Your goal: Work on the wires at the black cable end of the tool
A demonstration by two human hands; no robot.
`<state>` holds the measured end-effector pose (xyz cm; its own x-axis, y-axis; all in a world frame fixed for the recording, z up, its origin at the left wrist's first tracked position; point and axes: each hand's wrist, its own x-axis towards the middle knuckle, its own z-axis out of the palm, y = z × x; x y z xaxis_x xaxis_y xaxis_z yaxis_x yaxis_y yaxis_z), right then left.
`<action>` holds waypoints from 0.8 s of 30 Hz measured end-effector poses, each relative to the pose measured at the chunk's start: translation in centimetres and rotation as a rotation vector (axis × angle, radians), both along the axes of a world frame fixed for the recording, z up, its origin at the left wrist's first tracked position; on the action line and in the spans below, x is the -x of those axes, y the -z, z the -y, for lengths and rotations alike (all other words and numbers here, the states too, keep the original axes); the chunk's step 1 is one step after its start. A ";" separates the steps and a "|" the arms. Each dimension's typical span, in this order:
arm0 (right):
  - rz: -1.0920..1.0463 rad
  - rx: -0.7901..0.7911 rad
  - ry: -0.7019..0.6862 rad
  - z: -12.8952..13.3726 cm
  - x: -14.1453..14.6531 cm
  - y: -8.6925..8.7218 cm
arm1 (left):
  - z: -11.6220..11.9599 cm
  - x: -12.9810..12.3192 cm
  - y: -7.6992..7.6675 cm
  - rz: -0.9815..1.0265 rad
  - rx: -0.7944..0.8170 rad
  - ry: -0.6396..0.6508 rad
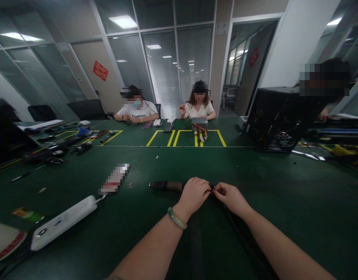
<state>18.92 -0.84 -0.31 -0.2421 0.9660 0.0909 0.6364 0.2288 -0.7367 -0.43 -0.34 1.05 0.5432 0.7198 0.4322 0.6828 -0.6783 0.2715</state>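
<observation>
The tool (174, 186), near the centre, is clasped by the left hand (194, 194) and could be twisted if the cable (235, 225) is tugged by the right hand (233, 197), pinched on what cannot be told.

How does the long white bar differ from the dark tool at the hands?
The white bar looks boxy; the dark tool is rounded, black and brown. The white bar lies slanted, with no hand on it; the dark tool points sideways, partly covered by the left hand. Both are long and narrow.
</observation>
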 end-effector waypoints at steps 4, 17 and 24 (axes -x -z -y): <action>-0.003 -0.006 -0.002 0.0 -0.1 0.0 | 0.1 -0.1 -0.1 0.008 0.008 -0.015; -0.054 0.011 0.002 -0.1 -0.3 0.2 | 0.6 0.2 -0.9 0.013 0.031 -0.011; -0.048 0.033 0.003 0.0 -0.2 -0.1 | 0.5 0.0 -0.6 0.029 0.050 -0.035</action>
